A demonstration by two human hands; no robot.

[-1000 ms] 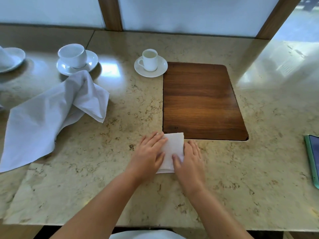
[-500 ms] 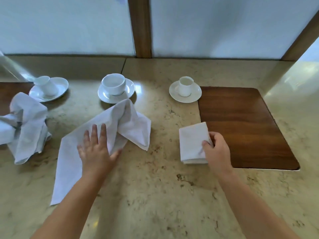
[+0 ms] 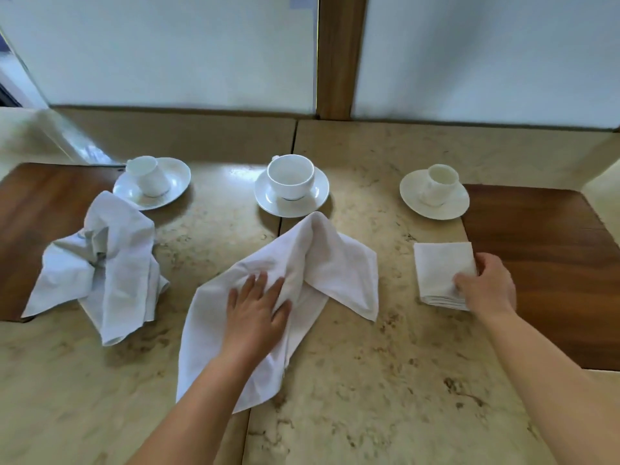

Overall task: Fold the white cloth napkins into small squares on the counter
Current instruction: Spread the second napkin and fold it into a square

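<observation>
A small folded white napkin square lies on the marble counter beside the right wooden inlay. My right hand grips its right and lower edge. In the middle, a loose unfolded white napkin is spread in a rumpled strip, and my left hand presses on it with fingers bunching the cloth. A third crumpled white napkin sits at the left, untouched.
Three white cups on saucers stand in a row at the back: left, middle, right. Dark wooden inlays lie at the far left and right. A white wall with a wooden post rises behind.
Both hands left the folded square; my left hand moved onto the loose middle napkin and now bunches it. My right hand stays on the square. The view shifted left.
</observation>
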